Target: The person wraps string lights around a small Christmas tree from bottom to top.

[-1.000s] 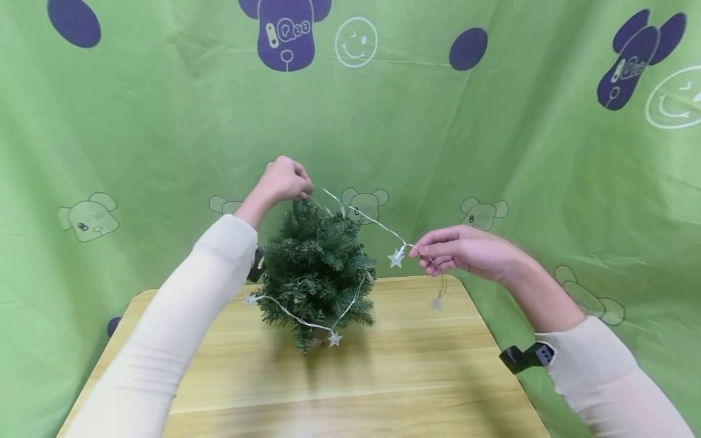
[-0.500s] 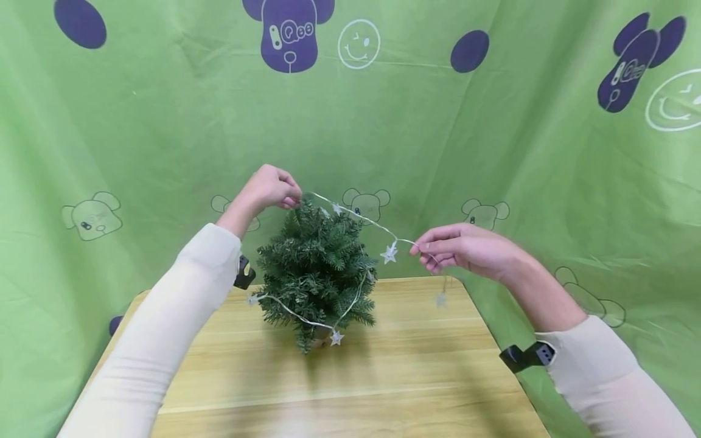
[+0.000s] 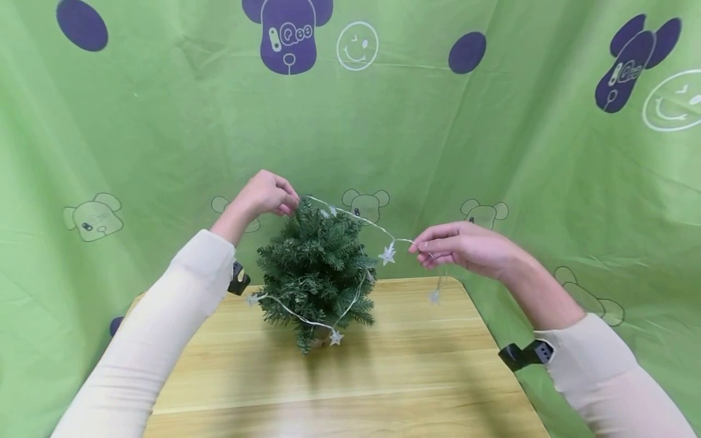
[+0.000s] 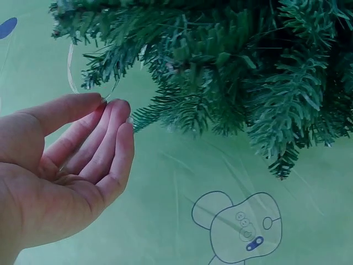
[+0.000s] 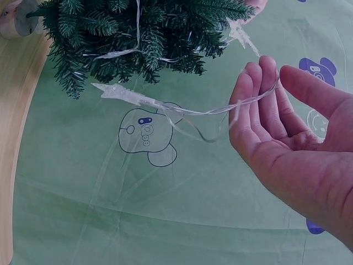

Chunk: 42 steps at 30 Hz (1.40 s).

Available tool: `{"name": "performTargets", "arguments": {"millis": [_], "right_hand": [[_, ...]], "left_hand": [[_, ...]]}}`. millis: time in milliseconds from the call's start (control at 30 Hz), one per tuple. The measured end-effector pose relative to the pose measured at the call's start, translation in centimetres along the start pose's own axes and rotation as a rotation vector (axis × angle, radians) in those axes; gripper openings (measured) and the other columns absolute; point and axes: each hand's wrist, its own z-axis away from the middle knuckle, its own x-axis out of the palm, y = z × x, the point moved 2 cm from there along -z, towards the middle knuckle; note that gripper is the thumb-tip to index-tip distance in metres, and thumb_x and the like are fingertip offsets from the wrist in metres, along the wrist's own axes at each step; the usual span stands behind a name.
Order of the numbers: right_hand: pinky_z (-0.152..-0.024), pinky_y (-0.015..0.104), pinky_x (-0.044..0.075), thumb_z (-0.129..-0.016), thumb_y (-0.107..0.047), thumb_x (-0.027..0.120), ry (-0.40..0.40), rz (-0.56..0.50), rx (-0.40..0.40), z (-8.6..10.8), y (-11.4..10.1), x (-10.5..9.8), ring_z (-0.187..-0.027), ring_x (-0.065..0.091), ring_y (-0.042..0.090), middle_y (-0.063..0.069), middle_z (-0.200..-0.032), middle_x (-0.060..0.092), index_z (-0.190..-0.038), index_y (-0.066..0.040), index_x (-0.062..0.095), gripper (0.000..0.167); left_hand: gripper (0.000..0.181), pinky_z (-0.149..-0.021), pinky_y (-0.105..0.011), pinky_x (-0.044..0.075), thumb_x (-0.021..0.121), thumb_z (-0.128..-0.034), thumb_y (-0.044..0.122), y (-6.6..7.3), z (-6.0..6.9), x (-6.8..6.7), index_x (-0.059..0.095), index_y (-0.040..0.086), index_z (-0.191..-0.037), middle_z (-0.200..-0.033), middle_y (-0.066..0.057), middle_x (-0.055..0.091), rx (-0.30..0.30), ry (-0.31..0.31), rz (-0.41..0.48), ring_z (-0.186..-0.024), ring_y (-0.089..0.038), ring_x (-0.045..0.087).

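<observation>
A small green Christmas tree (image 3: pixel 317 261) stands on the table, with a string of star lights (image 3: pixel 387 253) around it. My left hand (image 3: pixel 265 193) is at the treetop's left side; in the left wrist view its thumb and fingertips pinch the thin wire beside a branch. Out to the right of the tree, my right hand (image 3: pixel 468 248) pinches the same wire between thumb and fingers. Between the hands the wire slopes down across the treetop, and a star hangs close to the right fingertips. A loose end with another star dangles below the right hand. Lower down, the wire loops across the tree's front.
The wooden table (image 3: pixel 350 389) lies under the tree, its right edge below my right forearm. A green printed cloth (image 3: pixel 394 121) hangs behind and at both sides. The tree's base (image 5: pixel 19 22) shows in the right wrist view.
My left hand has moved left and slightly down from above the treetop, and the wire between the hands now hangs lower. The right hand has barely moved.
</observation>
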Motion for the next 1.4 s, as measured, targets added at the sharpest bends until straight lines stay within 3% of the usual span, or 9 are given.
{"name": "performTargets", "arguments": {"millis": [133, 333, 400, 567, 767, 867, 1033, 1200, 1400], "right_hand": [[-0.1, 0.03, 0.056, -0.1, -0.012, 0.059, 0.001, -0.003, -0.002, -0.1, 0.1, -0.1, -0.105, 0.067, 0.021, 0.011, -0.116, 0.069, -0.121, 0.002, 0.065, 0.026], [-0.1, 0.032, 0.056, -0.099, -0.012, 0.06, -0.006, -0.014, -0.001, -0.1, 0.1, -0.1, -0.104, 0.067, 0.022, 0.012, -0.117, 0.069, -0.121, 0.002, 0.065, 0.026], [-0.099, 0.031, 0.056, -0.099, -0.012, 0.06, -0.009, -0.01, -0.009, 0.0, 0.1, -0.1, -0.104, 0.067, 0.021, 0.012, -0.117, 0.069, -0.121, 0.002, 0.066, 0.026], [-0.1, 0.03, 0.055, -0.1, -0.012, 0.059, -0.01, -0.005, -0.01, 0.0, 0.2, -0.1, -0.104, 0.067, 0.021, 0.012, -0.116, 0.069, -0.121, 0.001, 0.065, 0.026], [-0.101, 0.03, 0.055, -0.1, -0.012, 0.059, -0.01, -0.01, 0.001, -0.1, 0.4, -0.1, -0.105, 0.067, 0.021, 0.012, -0.118, 0.069, -0.123, 0.004, 0.063, 0.029], [-0.101, 0.031, 0.055, -0.1, -0.012, 0.059, -0.01, -0.015, 0.002, -0.2, 0.5, -0.1, -0.106, 0.067, 0.021, 0.012, -0.119, 0.069, -0.124, 0.004, 0.063, 0.029], [-0.101, 0.032, 0.055, -0.1, -0.012, 0.06, -0.012, -0.024, -0.003, -0.2, 0.4, -0.2, -0.106, 0.067, 0.022, 0.012, -0.12, 0.068, -0.123, 0.002, 0.064, 0.027], [-0.101, 0.031, 0.055, -0.1, -0.012, 0.059, -0.014, -0.021, -0.011, 0.0, 0.3, -0.1, -0.105, 0.067, 0.021, 0.012, -0.118, 0.069, -0.122, 0.003, 0.064, 0.027], [-0.1, 0.031, 0.056, -0.099, -0.011, 0.059, -0.014, -0.032, -0.012, 0.2, 0.4, -0.2, -0.103, 0.067, 0.02, 0.011, -0.115, 0.07, -0.121, 0.002, 0.065, 0.026]], "left_hand": [[0.018, -0.093, -0.036, 0.059, 0.068, -0.0937, 0.005, -0.1, 0.2, -0.1, 0.071, 0.001, -0.111, -0.116, -0.021, 0.072, 0.0, -0.006, -0.021, -0.098, -0.028, 0.072], [0.022, -0.1, -0.039, 0.056, 0.066, -0.0962, 0.008, -1.0, 0.3, 0.3, 0.068, -0.001, -0.117, -0.124, -0.021, 0.07, -0.028, -0.151, -0.096, -0.112, -0.035, 0.069], [0.024, -0.099, -0.038, 0.057, 0.065, -0.0965, 0.007, -1.1, 0.4, 0.4, 0.067, -0.002, -0.119, -0.124, -0.022, 0.069, -0.027, -0.168, -0.109, -0.113, -0.035, 0.068], [0.024, -0.091, -0.033, 0.058, 0.066, -0.0949, 0.007, -0.1, 0.8, 0.0, 0.068, 0.002, -0.118, -0.118, -0.018, 0.071, -0.013, -0.052, -0.13, -0.098, -0.024, 0.069], [0.02, -0.082, -0.032, 0.055, 0.067, -0.0952, 0.012, 3.5, 1.9, 0.3, 0.069, 0.008, -0.115, -0.115, -0.011, 0.07, 0.075, 0.107, -0.134, -0.096, -0.022, 0.065], [0.023, -0.087, -0.035, 0.057, 0.067, -0.0953, 0.012, 5.4, 2.4, 1.4, 0.069, 0.009, -0.118, -0.119, -0.01, 0.07, 0.146, 0.105, -0.129, -0.1, -0.023, 0.066], [0.029, -0.094, -0.037, 0.057, 0.07, -0.0923, 0.011, 7.6, 3.1, 4.3, 0.071, 0.014, -0.121, -0.119, -0.007, 0.074, 0.244, 0.014, -0.193, -0.105, -0.021, 0.069], [0.025, -0.093, -0.039, 0.057, 0.071, -0.087, 0.005, 8.3, 2.8, 6.5, 0.078, 0.015, -0.11, -0.108, -0.005, 0.078, 0.314, 0.0, -0.379, -0.103, -0.022, 0.071], [0.02, -0.089, -0.042, 0.054, 0.066, -0.0844, 0.002, 8.2, 2.2, 6.8, 0.081, 0.013, -0.094, -0.098, -0.002, 0.078, 0.323, 0.03, -0.49, -0.104, -0.028, 0.064]]}}
